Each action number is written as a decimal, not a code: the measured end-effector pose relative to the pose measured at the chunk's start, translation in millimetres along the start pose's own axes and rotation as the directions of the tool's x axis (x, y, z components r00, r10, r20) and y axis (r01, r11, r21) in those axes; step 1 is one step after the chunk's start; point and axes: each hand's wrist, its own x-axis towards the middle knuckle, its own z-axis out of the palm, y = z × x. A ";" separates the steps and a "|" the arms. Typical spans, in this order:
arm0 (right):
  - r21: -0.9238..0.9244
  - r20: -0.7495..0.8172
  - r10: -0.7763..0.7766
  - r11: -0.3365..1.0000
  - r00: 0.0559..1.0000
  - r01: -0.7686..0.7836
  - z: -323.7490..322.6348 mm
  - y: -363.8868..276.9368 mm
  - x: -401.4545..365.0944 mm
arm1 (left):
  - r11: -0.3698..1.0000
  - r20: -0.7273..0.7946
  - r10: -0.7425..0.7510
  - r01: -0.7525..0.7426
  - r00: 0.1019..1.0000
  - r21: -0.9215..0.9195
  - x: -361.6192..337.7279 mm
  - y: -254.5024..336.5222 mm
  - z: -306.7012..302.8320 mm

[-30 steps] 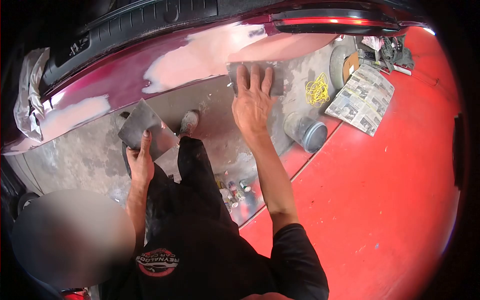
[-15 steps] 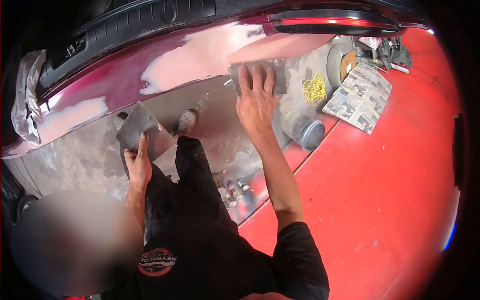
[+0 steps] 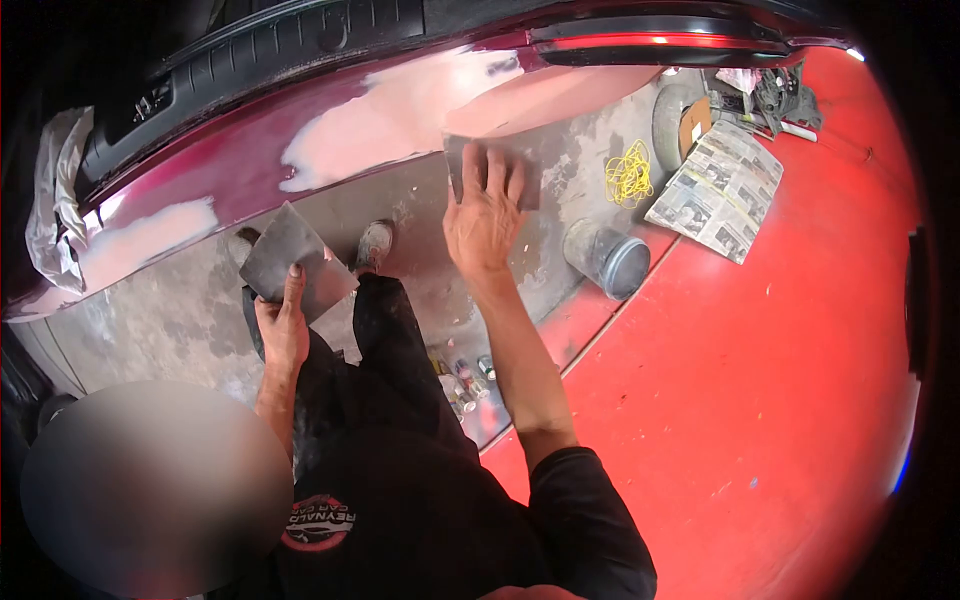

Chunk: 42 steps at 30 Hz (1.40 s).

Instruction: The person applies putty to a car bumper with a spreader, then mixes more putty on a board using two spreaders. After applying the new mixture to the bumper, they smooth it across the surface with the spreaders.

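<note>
My right hand (image 3: 485,228) has its fingers laid over a dark grey sheet of sandpaper (image 3: 456,158), at the lower edge of a maroon car panel (image 3: 245,150). The panel has a large pale pink sanded patch (image 3: 365,120) and a smaller pale patch (image 3: 150,235) to the left. Lower down, my left hand (image 3: 284,325) grips a second grey sheet of sandpaper (image 3: 298,245) by its near corner, thumb on top. That sheet is held away from the panel, above my legs.
A red-lit tail lamp (image 3: 660,42) sits at the panel's right. On the floor are a lidded bucket (image 3: 605,260), tangled yellow cord (image 3: 628,175), newspaper (image 3: 720,190), a tire (image 3: 672,125) and several small cans (image 3: 465,380). Crumpled pale paper (image 3: 55,200) hangs at the far left.
My right hand has moved left and down with its sandpaper, from the pink patch's right part to the panel's lower edge. My left hand has barely shifted.
</note>
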 end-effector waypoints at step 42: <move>0.211 -0.168 0.083 0.976 0.982 -0.047 50.4 -43.3 -16.8 | 0.999 0.060 -0.032 0.033 0.998 -0.011 -2.8 -2.4 -8.2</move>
